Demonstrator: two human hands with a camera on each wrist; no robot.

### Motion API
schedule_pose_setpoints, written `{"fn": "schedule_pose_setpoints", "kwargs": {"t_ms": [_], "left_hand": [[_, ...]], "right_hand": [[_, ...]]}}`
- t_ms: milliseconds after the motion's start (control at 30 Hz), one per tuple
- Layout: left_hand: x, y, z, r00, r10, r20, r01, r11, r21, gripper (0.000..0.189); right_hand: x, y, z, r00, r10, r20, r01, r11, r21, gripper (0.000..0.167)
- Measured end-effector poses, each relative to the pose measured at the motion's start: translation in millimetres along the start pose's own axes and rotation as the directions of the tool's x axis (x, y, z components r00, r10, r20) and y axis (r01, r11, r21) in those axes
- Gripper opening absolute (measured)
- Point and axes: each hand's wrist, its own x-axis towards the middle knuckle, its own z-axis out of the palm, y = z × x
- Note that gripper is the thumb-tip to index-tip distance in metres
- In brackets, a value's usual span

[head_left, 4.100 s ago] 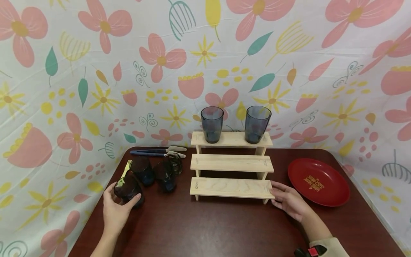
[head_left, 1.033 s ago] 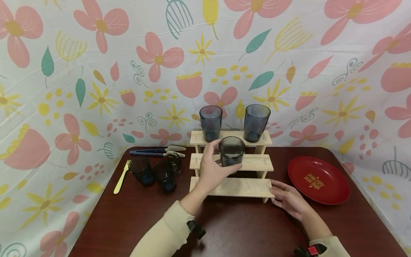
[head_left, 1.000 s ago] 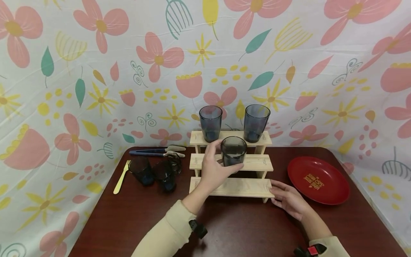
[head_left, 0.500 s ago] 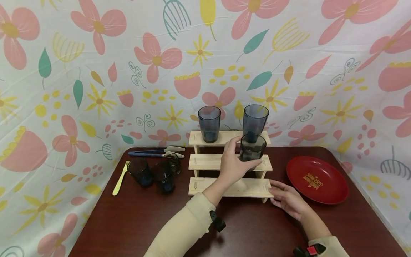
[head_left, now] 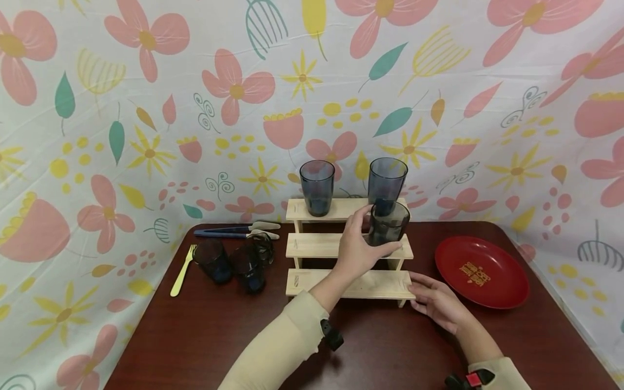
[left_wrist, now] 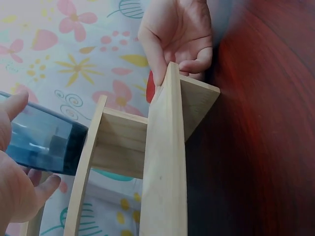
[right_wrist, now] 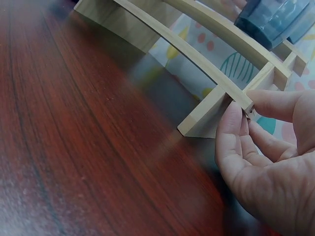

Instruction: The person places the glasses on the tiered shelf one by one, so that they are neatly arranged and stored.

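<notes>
near the centre of the frame, the left hand [head_left: 359, 249] has its thumb and fingers curled round a tinted tumbler [head_left: 391, 223], spread as wide as the glass. the tumbler is at the right end of the wooden rack's [head_left: 312, 245] middle step; in the left wrist view its base appears to meet the board. lower right of centre, the right hand [head_left: 437, 304] pinches the end of the lowest step, thumb above, fingers beneath. on the top step stand a left glass [head_left: 318, 189] and a right glass [head_left: 387, 181], the latter partly behind the tumbler. at the left, a yellow fork [head_left: 181, 273] lies on the dark red table [head_left: 380, 341] beside dark cups [head_left: 216, 262]. a red plate [head_left: 492, 271] rests at the right.
</notes>
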Motion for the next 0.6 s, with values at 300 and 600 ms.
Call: {"fn": "schedule_pose_setpoints", "kwargs": {"t_ms": [300,600], "left_hand": [[-25.8,-9.0,-28.5,0.998,0.051,0.023,-0.048,0.992,-0.116,0.088],[-65.9,-21.0,-86.7,0.990,0.117,-0.078,-0.121,0.992,-0.047,0.081]], "right_hand": [[0.2,-2,-1,1.000,0.001,-0.005,0.000,1.000,0.003,0.059],[0.5,0,-1,1.000,0.003,-0.006,-0.003,1.000,-0.004,0.063]]}}
